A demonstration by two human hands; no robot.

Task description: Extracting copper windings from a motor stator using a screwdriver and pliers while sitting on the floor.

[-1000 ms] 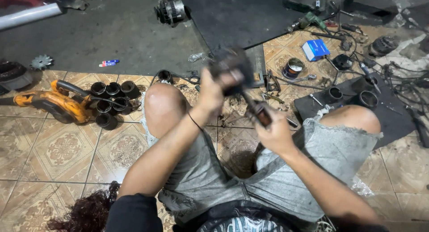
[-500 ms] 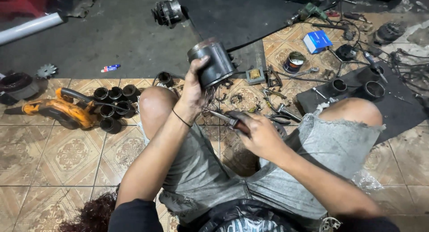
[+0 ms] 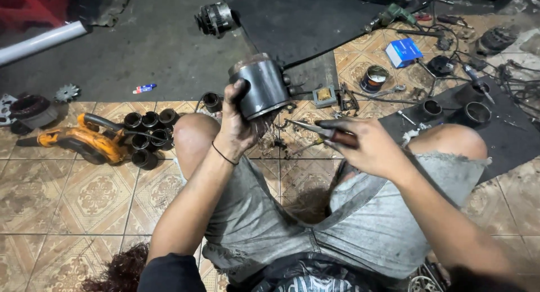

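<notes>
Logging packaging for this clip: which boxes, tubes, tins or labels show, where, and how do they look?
Blue box: tiled floor, upper right; small, rectangular, white patch on top.
Small tube: grey floor, upper left; slim, blue, white and red.
Round tin: left of the box; open, dark-walled.
No screens or signs.

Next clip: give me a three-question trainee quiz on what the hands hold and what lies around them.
1. True or false: the left hand holds the dark metal cylinder up off the floor.
2. What does the right hand hold?
A. blue box
B. slim tool with a dark red handle
C. orange power tool
3. Fill in: the cluster of black rings lies beside the ____ power tool.

Key:
1. True.
2. B, the slim tool; the blue box lies on the tiled floor.
3. Orange.
</notes>
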